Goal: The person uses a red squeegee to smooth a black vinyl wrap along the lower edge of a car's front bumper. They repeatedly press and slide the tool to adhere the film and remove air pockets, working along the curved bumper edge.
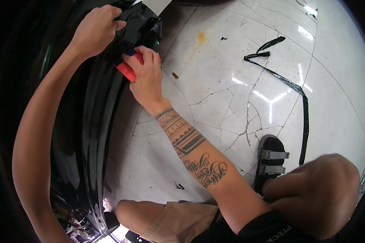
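Observation:
A glossy black car body panel (97, 85) curves down the left side, with reflections along it. My right hand (146, 73) grips a red squeegee-like block (127, 72) with a dark blue edge, pressed to the panel's lower edge. Part of the block is hidden under my fingers. Farther up, my left hand (97, 30) rests against the same panel with its fingers curled in. Whatever those fingers may pinch is too dark to make out. Close beyond both hands, a pale grey flat piece (156, 5) shows at the top edge.
A crumpled black strip (305, 121) lies across the cracked white tiled floor (215, 117) to the right. Small dark scraps, a brown bit (174, 75) and a yellow stain are on the tiles. My sandalled foot (271, 160) and bent knees are low in view.

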The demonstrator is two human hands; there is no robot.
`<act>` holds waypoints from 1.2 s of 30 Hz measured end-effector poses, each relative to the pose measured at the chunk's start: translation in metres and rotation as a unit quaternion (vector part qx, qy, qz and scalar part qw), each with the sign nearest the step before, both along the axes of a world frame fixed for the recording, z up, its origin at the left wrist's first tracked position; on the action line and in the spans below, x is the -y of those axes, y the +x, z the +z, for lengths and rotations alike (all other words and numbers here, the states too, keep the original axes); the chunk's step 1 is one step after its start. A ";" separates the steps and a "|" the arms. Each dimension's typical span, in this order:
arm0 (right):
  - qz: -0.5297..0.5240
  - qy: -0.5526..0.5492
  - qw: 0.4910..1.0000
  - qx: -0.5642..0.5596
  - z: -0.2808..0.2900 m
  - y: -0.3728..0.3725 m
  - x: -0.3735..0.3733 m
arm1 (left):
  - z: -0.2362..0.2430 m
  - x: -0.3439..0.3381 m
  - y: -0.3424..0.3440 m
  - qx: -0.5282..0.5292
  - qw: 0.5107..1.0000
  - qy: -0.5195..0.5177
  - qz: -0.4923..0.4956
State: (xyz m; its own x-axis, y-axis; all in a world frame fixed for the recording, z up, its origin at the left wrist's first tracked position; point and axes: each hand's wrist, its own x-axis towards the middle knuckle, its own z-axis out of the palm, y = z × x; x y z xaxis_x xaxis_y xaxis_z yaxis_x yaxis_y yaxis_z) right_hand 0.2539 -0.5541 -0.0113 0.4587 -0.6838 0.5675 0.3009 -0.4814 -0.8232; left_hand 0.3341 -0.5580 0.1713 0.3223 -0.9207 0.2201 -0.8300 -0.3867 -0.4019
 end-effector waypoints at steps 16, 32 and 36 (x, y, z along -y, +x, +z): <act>0.057 0.050 0.997 -0.004 0.030 -0.003 0.047 | -0.003 -0.005 0.004 -0.017 0.998 0.010 -0.062; 0.187 0.085 0.978 -0.039 0.026 -0.001 0.056 | 0.002 -0.004 -0.003 -0.101 0.986 0.084 -0.100; 0.157 0.077 0.985 -0.005 0.022 0.001 0.053 | 0.004 -0.004 -0.001 -0.074 0.992 0.054 -0.091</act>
State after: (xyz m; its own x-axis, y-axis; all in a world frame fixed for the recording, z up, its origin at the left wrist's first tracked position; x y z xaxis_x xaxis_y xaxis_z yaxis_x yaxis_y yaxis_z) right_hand 0.2549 -0.6074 0.0109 0.6657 -0.5857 0.4624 0.4069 -0.2345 -0.8829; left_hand 0.3327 -0.5541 0.1752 0.1701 -0.9822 0.0793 -0.9354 -0.1863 -0.3007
